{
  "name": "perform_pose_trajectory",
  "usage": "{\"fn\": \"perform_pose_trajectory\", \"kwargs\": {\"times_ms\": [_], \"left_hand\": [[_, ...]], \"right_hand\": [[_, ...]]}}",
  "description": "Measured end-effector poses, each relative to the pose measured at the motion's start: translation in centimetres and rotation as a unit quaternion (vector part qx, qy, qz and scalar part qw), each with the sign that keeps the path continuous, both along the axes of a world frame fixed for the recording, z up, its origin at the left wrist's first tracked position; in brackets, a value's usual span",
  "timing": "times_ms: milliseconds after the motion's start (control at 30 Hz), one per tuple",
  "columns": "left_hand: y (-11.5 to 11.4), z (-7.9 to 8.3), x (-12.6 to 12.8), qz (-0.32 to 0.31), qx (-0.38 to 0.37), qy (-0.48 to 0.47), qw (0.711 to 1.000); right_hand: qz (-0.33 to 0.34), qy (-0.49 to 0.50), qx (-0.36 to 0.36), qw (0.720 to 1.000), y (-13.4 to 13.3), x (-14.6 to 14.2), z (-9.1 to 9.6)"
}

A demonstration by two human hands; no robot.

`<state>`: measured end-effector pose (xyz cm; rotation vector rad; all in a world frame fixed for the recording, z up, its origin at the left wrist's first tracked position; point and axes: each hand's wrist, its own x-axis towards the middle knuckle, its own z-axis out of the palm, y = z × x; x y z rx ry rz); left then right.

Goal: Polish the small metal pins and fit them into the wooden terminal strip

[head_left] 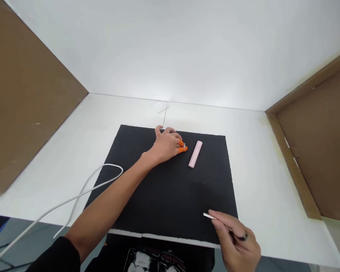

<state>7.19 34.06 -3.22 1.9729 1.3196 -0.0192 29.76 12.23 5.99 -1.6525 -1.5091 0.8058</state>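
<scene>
My left hand (pixel 164 145) reaches out over the black mat (pixel 170 192), fingers curled round a small orange object (pixel 183 148) with a metal bit on it. Just to its right a pale pink bar-shaped case (pixel 195 154) lies on the mat, apart from the hand. Near the mat's front right corner my right hand (pixel 238 240) is closed in a pinch on a thin silvery metal piece (pixel 209 216) that sticks out to the left. A dark ring sits on one finger of that hand.
The mat lies on a white tabletop (pixel 260 181) enclosed by a white back wall and brown cardboard panels (pixel 25 98) at left and right. A white cable (pixel 82 192) loops across the table's front left. A small clear scrap (pixel 161 107) lies at the back.
</scene>
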Motion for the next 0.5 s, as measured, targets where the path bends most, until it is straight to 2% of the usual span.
{"fn": "perform_pose_trajectory", "kwargs": {"times_ms": [333,500], "left_hand": [[-0.7,0.2,0.4,0.013,0.024,0.029,0.999],[-1.2,0.4,0.2,0.006,0.033,0.038,0.999]], "right_hand": [[0.045,0.055,0.008,0.997,2.0,-2.4,-0.9],[0.059,0.069,0.011,0.996,2.0,-2.7,-1.2]]}}
